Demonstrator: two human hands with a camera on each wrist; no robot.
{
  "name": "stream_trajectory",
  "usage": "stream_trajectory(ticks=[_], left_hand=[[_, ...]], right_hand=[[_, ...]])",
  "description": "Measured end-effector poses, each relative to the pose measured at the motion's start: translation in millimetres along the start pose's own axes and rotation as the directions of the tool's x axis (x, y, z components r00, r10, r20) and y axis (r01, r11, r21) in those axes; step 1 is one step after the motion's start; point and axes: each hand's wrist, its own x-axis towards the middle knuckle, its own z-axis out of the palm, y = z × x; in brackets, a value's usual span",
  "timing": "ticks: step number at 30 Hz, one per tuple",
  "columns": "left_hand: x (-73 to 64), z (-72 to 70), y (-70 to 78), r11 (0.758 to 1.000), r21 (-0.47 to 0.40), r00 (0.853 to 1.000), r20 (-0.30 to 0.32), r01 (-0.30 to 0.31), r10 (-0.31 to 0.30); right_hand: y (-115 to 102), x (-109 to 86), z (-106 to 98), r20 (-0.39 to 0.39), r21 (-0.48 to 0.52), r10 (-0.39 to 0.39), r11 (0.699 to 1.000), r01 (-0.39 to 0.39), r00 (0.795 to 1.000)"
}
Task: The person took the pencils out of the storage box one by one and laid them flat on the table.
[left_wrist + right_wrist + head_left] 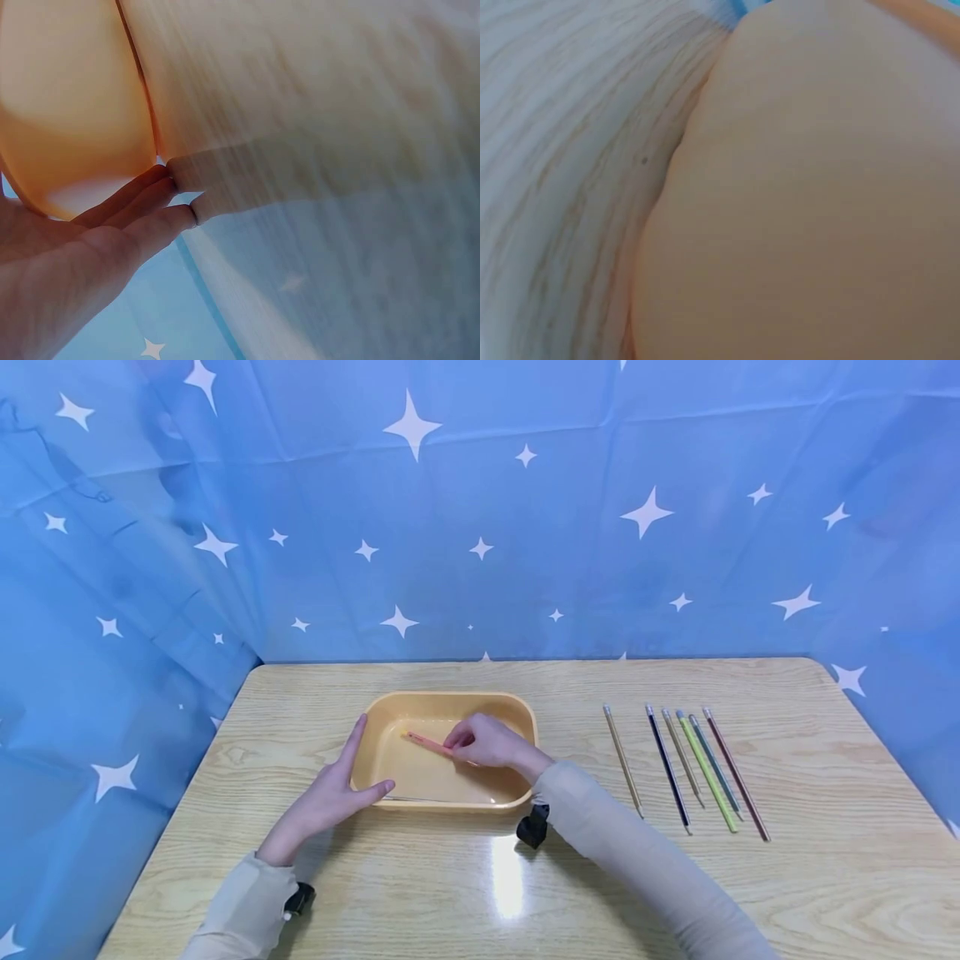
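My right hand [487, 741] reaches into a shallow tan plastic tray [442, 701] and pinches a pink pencil [427, 742] with a yellow end. The yellow end points to the left, and part of the pencil is hidden by the fingers. At the tray's left side, my left hand [333, 793] rests against the wall with straight, spread fingers, its thumb by the front rim. The left wrist view shows these fingers [139, 196] along the outer wall. In the right wrist view, the tray's outer wall [802, 187] fills most of the picture.
Several pencils lie side by side on the wooden table [405, 885] right of the tray, among them a gold pencil [622, 760], a lime-green pencil [707, 770] and a dark red pencil [737, 774]. A blue star-patterned cloth [465, 485] hangs behind the table.
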Motion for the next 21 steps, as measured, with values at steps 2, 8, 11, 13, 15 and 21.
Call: stream_trajectory(ticks=[2,8,11,13,15,21], left_hand=[[-0.4,0.1,-0.4,1.000,0.000,1.000,0.001,-0.005,0.005],[-1.5,0.3,-0.5,1.000,0.005,1.000,-0.004,-0.018,0.018],[-1.5,0.1,-0.1,1.000,0.011,1.000,-0.011,-0.021,0.021],[-1.4,-0.2,-0.1,1.000,0.012,1.000,-0.013,-0.019,0.019],[-1.2,-0.4,0.2,1.000,0.014,1.000,-0.015,-0.019,0.020],[-0.7,-0.7,0.7,1.000,0.009,1.000,-0.008,-0.011,0.012]], right_hand=[[-0.8,-2.0,-0.2,0.023,0.082,0.007,0.997,-0.008,1.000],[-4.4,-8.7,-0.1,0.041,0.256,0.013,0.966,-0.023,0.999],[-7.1,-12.0,-0.4,0.022,0.278,0.015,0.960,-0.021,1.000],[-9.0,-14.6,-1.2,0.010,0.274,0.007,0.962,-0.009,1.000],[-11.8,-18.0,-2.6,-0.002,0.263,-0.006,0.965,0.006,1.000],[-20.6,-31.9,-11.6,-0.050,0.219,-0.077,0.972,0.087,0.996]])
